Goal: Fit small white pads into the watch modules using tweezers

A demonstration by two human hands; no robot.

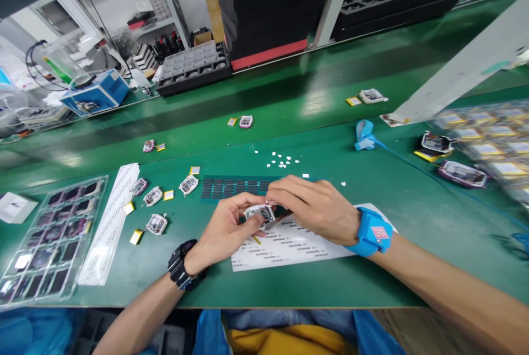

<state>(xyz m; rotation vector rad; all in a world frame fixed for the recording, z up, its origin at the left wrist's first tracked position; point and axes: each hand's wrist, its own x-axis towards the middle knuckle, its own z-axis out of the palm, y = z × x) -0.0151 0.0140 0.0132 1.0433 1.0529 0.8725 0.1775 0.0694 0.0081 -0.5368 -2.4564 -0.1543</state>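
The left hand (226, 229) cups a small white-framed module (259, 214) from below and the 9 o'clock side, fingers curled under it. The right hand (314, 209) comes in from 3 o'clock, fingertips pinched narrow on the module's top edge; whether anything sits in that pinch cannot be told. The module lies face up between both hands, long axis roughly 9 to 3 o'clock, near the middle of the view and just above a white label sheet (289, 247). A black watch (184, 265) rings the left wrist, a blue strap (369, 232) the right.

At 12 o'clock, touching distance off, lies a teal sheet of dark pads (231, 187), with white scraps (281, 161) beyond it. At 9 o'clock several loose modules (156, 224) with yellow cells rest on the green mat (206, 283); further out stands a clear tray (49, 239) of dark parts. At 3 o'clock more trays (491, 140) blur. Across the conveyor strip (289, 96) black stacked trays (268, 7) and a blue box (97, 93) back the bench.
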